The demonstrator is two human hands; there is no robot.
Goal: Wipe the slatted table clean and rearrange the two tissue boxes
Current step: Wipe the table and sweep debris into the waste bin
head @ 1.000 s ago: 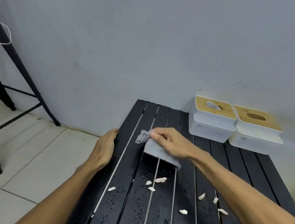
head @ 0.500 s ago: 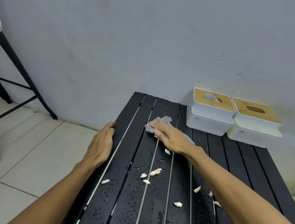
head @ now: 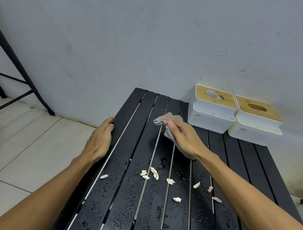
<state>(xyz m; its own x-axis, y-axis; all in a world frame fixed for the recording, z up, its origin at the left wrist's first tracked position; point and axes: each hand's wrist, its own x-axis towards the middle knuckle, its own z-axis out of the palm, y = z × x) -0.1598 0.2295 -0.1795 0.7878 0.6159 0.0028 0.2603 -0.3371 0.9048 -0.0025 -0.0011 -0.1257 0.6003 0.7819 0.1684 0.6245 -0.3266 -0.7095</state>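
The right hand (head: 183, 136) presses flat on a grey cloth (head: 165, 120) on the black slatted desk (head: 252, 169), fingers closed on its bunched end. The left hand (head: 99, 141) lies open on the desk's left edge. Two white, wood-lidded tissue boxes (head: 211, 118) (head: 253, 131) sit side by side at the far right corner, seemingly touching; no readable labels. White scraps (head: 154, 173) and water droplets (head: 132, 199) lie nearer.

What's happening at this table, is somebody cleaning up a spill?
Yes. A person's right hand presses a grey cloth on the far part of the black slatted table, while the left hand rests on its left edge. Water drops and pale scraps lie nearer the person. Two tissue boxes sit side by side against the wall.
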